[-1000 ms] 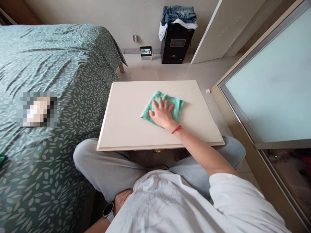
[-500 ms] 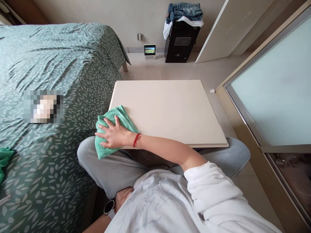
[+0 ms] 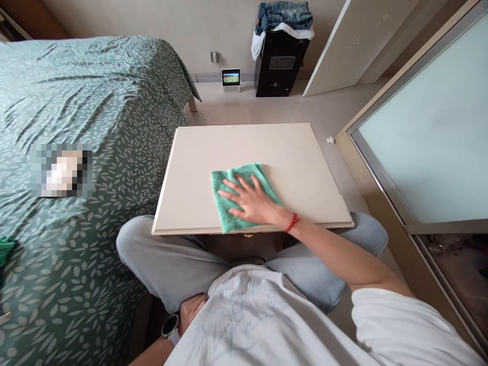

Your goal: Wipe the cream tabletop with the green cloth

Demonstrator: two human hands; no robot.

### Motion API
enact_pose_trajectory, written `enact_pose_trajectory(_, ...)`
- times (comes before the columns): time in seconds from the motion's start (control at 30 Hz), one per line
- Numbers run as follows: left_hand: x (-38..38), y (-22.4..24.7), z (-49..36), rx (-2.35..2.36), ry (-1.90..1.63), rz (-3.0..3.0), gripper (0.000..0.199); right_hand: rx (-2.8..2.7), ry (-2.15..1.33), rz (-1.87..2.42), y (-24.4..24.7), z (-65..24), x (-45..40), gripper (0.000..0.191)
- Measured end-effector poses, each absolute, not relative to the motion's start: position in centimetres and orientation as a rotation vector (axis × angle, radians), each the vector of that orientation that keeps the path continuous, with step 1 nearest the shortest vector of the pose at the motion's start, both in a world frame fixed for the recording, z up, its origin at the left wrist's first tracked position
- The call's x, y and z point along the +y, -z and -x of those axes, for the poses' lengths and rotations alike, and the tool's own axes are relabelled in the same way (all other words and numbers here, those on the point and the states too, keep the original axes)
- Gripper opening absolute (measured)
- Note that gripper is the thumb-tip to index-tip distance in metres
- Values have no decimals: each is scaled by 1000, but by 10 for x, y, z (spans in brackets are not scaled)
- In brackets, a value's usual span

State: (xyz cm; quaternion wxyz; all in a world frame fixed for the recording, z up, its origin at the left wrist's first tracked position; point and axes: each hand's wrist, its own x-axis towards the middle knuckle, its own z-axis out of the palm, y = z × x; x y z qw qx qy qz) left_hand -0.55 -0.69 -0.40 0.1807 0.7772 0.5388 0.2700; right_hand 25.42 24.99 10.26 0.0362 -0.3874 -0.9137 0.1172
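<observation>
This is a bedroom in someone's home. A big bed (image 3: pixel 76 127) with a green leaf blanket (image 3: pixel 87 244) fills one side. Blue jeans (image 3: pixel 282 12) sit on a black box (image 3: pixel 280 63) by the wall. A little screen (image 3: pixel 231 78) stands on the tile floor (image 3: pixel 267 109), near a cloudy glass door (image 3: pixel 423 122).

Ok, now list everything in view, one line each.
tabletop: one, cream, centre, over the lap
cloth: one, green, on the tabletop
bed: one, green leaf print, left
cabinet: one, black, by the far wall
jeans: one bundle, blue, on the cabinet
screen: one, white frame, on the floor by the wall
door: one, white, far right
glass panel: one, frosted, right
trousers: one pair, grey, worn
shirt: one, white, worn
watch: one, white and dark, left wrist
bracelet: one, red, right wrist
right hand: one, flat on the cloth
left hand: one, low, by the shirt
</observation>
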Motion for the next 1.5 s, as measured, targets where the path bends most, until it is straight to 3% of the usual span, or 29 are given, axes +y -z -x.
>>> enact_pose_trajectory(0.23,-5,7,10,1356,-745,-2249,41,-2321,-230,2069,-103,-389,271,70)
enact_pose_trajectory(0.47,-7,10,8,1353,-754,-2242,35,-1694,-30,2485,-80,-439,200,71)
enact_pose_trajectory(0.6,-8,12,9,1343,-773,-2241,35,-1731,160,2418,-77,-394,175,71)
enact_pose_trajectory(0.7,-7,12,9,1339,-769,-2229,37,-1921,95,2297,-82,-337,177,73)
enact_pose_trajectory(0.93,-8,10,10,1341,-715,-2221,37,-2381,-284,1488,-87,-160,194,77)
enact_pose_trajectory(1.13,-8,8,10,1365,-716,-2249,37,-2788,-348,967,-109,-43,212,73)
enact_pose_trajectory(1.27,-8,8,10,1375,-732,-2265,38,-2888,-352,803,-115,-31,223,64)
enact_pose_trajectory(1.5,-10,11,11,1354,-714,-2265,36,-2687,-394,1106,-106,-133,203,77)
